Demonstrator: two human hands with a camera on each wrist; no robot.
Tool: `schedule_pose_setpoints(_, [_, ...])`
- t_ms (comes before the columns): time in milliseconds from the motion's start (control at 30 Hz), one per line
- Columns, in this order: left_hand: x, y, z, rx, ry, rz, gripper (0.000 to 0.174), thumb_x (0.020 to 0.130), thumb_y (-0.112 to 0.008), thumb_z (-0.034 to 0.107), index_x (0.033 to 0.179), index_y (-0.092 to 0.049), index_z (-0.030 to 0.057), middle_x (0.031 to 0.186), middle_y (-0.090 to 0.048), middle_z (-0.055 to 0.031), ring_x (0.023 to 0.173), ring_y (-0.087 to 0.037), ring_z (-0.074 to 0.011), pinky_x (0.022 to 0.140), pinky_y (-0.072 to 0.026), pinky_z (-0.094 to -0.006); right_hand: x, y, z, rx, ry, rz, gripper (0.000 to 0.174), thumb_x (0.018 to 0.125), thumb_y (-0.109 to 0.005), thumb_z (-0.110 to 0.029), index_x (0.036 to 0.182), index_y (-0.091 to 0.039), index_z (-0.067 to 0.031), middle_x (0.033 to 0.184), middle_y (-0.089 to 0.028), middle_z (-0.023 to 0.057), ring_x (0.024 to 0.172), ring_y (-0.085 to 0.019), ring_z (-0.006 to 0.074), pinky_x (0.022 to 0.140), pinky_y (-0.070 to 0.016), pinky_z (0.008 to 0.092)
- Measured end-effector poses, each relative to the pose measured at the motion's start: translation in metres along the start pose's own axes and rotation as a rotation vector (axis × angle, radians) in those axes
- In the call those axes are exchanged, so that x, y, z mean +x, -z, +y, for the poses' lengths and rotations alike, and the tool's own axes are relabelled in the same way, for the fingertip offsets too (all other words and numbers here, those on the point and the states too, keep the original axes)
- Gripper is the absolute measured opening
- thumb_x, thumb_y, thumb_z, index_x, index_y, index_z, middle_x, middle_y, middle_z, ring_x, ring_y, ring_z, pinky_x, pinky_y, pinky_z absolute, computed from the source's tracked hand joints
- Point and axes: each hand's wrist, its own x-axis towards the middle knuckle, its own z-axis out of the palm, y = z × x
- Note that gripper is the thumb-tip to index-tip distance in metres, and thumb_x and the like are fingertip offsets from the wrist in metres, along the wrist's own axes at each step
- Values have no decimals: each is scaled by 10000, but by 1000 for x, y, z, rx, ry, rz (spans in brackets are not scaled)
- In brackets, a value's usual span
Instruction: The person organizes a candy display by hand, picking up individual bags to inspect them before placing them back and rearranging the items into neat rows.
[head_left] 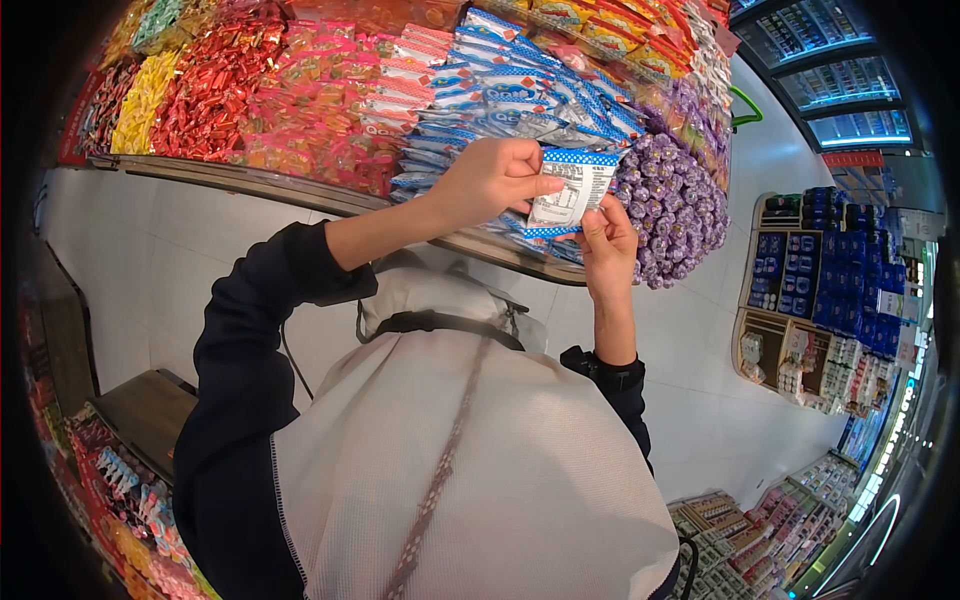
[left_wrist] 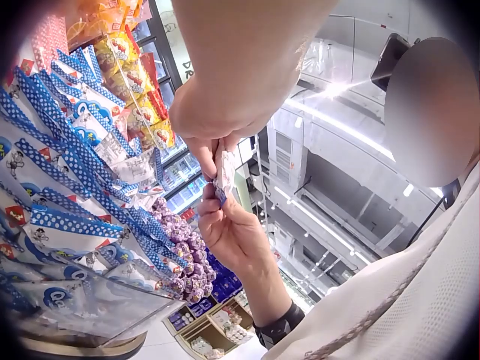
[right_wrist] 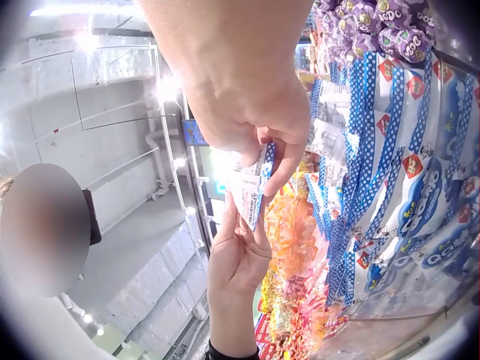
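Note:
A small white snack packet [head_left: 566,206] with blue-and-white dotted edges is held up in front of the display, its side with printed text and a table facing the head camera. My left hand [head_left: 492,182] pinches it along its left side, thumb lying across the printed face. At the lower right corner my right hand [head_left: 610,238] grips it between thumb and fingers. The right wrist view shows the packet [right_wrist: 252,189] nearly edge-on between both hands. Just behind it lies a heap of similar blue-and-white packets [head_left: 520,85].
Purple-wrapped round sweets [head_left: 672,205] are bunched to the right of the packets. Pink packets [head_left: 320,110] and red-wrapped sweets [head_left: 225,95] fill the left of the display, behind a low front ledge [head_left: 250,180]. Shelves of blue goods [head_left: 850,275] stand farther right across the pale floor [head_left: 690,340].

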Motion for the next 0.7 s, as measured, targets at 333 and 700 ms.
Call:
schedule_pose_setpoints(333, [2, -2, -3, 199, -31, 72, 177, 854, -573, 174, 842, -529, 3, 686, -593, -18, 659, -528, -42, 588, -441, -196, -3, -1, -4, -147, 61, 7, 272, 885, -518, -128, 1101, -483, 32, 982, -610, 96, 864, -588, 158, 735, -489, 282])
schedule_pose_setpoints(700, [-15, -12, -18, -100, 189, -379, 234, 878, -538, 246, 956, -588, 31, 881, -585, 16, 833, -509, -36, 725, -417, -211, -6, -12, -45, -790, 526, -401, 264, 711, -587, -60, 971, -631, -63, 1107, -584, 97, 1105, -491, 304, 937, -359, 420])
